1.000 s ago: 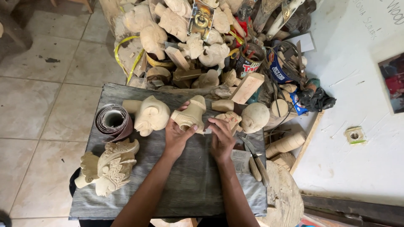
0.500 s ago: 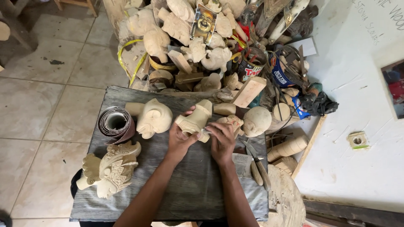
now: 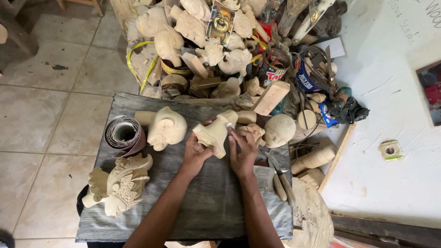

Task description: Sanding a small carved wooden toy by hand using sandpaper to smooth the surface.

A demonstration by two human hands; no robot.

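My left hand (image 3: 195,154) grips a pale wooden carving (image 3: 215,132), held tilted above the grey wooden board (image 3: 206,206). My right hand (image 3: 242,149) presses against the carving's right side, its fingers pinched on something small that I cannot make out. A smooth carved head (image 3: 165,127) lies to the left of the held piece. A round wooden head (image 3: 279,130) sits just to the right.
A roll of sandpaper (image 3: 123,133) and an ornate carved head (image 3: 119,183) lie on the board's left. Carving knives (image 3: 278,177) rest at the right edge. A heap of unfinished carvings (image 3: 202,41) and cans of tools (image 3: 275,69) crowds the far side. Tiled floor lies to the left.
Both hands have lifted and turned the carving slightly, and my right hand has shifted up onto its right side. The rest is unmoved.
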